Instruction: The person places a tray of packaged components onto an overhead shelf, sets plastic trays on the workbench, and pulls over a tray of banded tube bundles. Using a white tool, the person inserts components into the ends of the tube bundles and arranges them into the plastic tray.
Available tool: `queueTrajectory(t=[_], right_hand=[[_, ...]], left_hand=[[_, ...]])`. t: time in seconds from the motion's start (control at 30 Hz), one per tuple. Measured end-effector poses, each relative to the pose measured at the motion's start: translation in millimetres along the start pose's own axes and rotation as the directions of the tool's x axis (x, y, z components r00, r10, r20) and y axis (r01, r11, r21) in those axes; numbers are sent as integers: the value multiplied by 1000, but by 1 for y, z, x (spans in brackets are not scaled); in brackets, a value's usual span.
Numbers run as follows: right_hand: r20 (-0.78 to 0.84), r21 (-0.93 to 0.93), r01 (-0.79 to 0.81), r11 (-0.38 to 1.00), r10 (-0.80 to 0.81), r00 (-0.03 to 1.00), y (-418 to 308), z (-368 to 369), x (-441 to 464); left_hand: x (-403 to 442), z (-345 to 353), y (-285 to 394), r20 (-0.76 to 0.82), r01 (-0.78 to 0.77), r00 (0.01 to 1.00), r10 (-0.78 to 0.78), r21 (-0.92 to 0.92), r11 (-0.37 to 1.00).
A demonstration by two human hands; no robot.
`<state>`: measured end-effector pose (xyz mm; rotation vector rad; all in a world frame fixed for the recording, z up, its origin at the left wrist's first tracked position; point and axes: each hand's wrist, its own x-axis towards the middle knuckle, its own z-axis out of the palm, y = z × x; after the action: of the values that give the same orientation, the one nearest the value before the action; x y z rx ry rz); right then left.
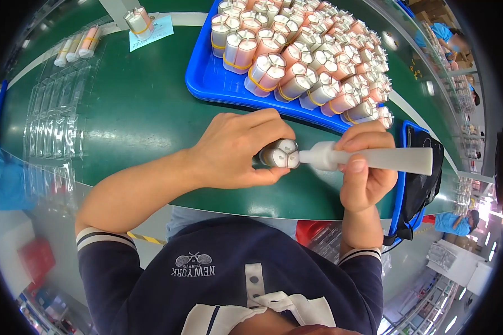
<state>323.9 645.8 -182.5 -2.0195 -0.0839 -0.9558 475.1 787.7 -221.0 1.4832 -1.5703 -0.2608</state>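
My left hand [235, 148] is wrapped around a bundle of cylinders [285, 154], thumb and fingers on its sides. The bundle's white round ends face up toward me. In my right hand [369, 173] is a white squeeze tube [399, 160], lying roughly level. Its narrow nozzle points left and reaches the edge of the bundle's top; whether it touches, I cannot tell. Just beyond my hands stands a blue tray [207, 89] packed with similar bundles [265, 72], pink and whitish, many with yellow bands around them.
On the green table [134, 106], clear plastic trays [53, 123] lie to the left. Banded cylinders [79, 46] sit at the far left, and one bundle [140, 22] stands on a paper slip [156, 34]. A black bag [425, 184] is at the right. Other people are in the background.
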Motion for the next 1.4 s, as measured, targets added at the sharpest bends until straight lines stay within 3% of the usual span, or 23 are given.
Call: queueTrajectory(t=[0.1, 0.3, 0.5, 0.77, 0.83, 0.97, 1.07, 1.4], right_hand=[[66, -103, 122, 987, -115, 991, 0, 1, 5], [101, -140, 193, 971, -180, 979, 4, 5, 7], [113, -219, 174, 960, -153, 982, -1, 10, 6], [95, -183, 172, 968, -157, 983, 1, 11, 7], [47, -106, 165, 981, -160, 986, 8, 7, 3], [-16, -94, 201, 975, -203, 979, 2, -4, 3], [-38, -88, 143, 986, -147, 988, -2, -3, 2], [123, -148, 165, 975, -147, 981, -5, 3, 5]], left_hand=[[0, 0, 0, -30, 4, 1000, -3, 45, 999], [-2, 5, -1, -103, -12, 994, 22, 103, 995], [-2, 3, -1, -73, 13, 997, -5, 100, 995], [1, -3, 2, -13, 26, 1000, -25, 82, 996], [4, -5, 2, -21, -19, 1000, 16, -101, 995], [-1, -6, 0, 21, -89, 996, 88, 41, 995], [-1, -3, 1, -1, -32, 999, 32, 76, 997], [-2, -2, 0, 1, -32, 999, 32, 59, 998]])
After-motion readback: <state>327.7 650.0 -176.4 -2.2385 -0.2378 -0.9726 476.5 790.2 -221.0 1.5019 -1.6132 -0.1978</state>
